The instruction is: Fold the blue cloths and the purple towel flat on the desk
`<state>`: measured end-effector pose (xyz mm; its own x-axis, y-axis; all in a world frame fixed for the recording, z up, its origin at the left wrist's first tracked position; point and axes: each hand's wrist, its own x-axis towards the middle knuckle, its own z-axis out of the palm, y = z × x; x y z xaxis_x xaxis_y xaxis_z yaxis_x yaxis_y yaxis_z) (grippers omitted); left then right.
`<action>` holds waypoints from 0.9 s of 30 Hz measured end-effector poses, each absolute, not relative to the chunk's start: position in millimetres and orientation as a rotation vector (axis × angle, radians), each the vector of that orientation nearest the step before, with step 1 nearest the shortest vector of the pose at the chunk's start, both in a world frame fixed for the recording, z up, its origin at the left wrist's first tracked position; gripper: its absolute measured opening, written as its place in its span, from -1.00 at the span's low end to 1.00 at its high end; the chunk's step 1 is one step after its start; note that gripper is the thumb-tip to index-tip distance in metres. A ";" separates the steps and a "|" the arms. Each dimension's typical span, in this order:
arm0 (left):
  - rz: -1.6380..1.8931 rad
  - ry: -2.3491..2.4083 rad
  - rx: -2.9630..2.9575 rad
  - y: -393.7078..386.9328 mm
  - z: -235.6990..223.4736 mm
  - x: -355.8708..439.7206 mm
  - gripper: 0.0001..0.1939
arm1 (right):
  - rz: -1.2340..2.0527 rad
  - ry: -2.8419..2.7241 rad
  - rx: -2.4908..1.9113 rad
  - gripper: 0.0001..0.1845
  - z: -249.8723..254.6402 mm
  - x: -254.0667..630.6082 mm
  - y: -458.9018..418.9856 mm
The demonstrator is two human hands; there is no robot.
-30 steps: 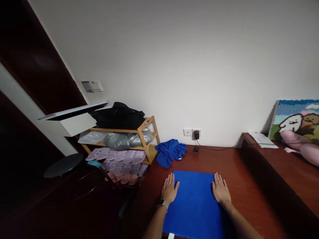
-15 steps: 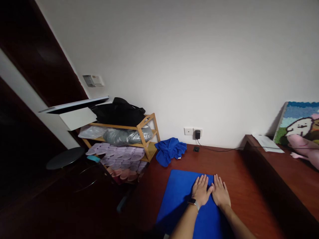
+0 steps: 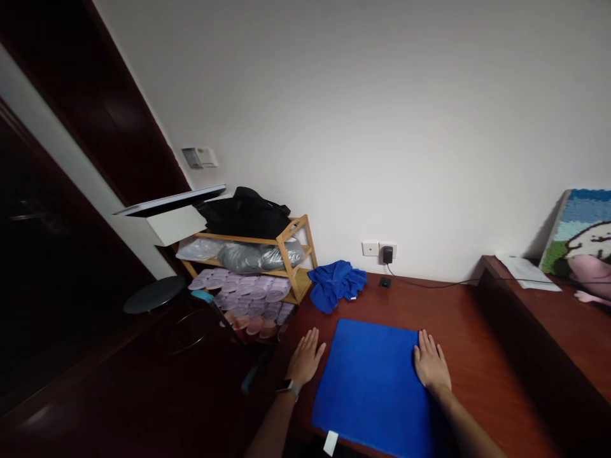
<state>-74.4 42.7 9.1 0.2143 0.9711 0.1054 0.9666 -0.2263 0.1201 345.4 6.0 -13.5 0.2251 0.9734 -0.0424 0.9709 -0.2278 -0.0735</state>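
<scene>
A blue cloth lies spread flat on the reddish-brown desk, with a white tag at its near left corner. My right hand rests flat on its right edge, fingers stretched forward and holding nothing. Just left of the cloth is my left hand, palm down with fingers extended, a watch on its wrist. Whether this hand touches the desk I cannot tell. Farther back, a second blue cloth sits crumpled near the wall.
Left of the desk stands a wooden rack with a black bag and rows of slippers. A round stool is beyond it. A black adapter with a cable is plugged into the wall. A raised ledge borders the right.
My left hand has moved left, from the middle of the cloth to beyond its left edge. My right hand stays at the right edge. The view has shifted slightly left.
</scene>
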 end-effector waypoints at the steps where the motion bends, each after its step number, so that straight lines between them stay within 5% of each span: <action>1: 0.285 2.000 2.425 33.7 3.9 -85.5 -0.32 | 0.119 -1.935 -2.436 -0.25 -13.5 345.3 5.9; 17: 0.537 2.173 2.316 -4.8 -3.7 -107.7 -0.44 | -0.152 -1.876 -2.530 -0.32 22.8 299.9 -11.1; 27: 0.531 2.190 2.344 0.2 -9.6 -110.5 -0.46 | 0.167 -1.899 -2.336 -0.27 -9.2 188.7 -119.9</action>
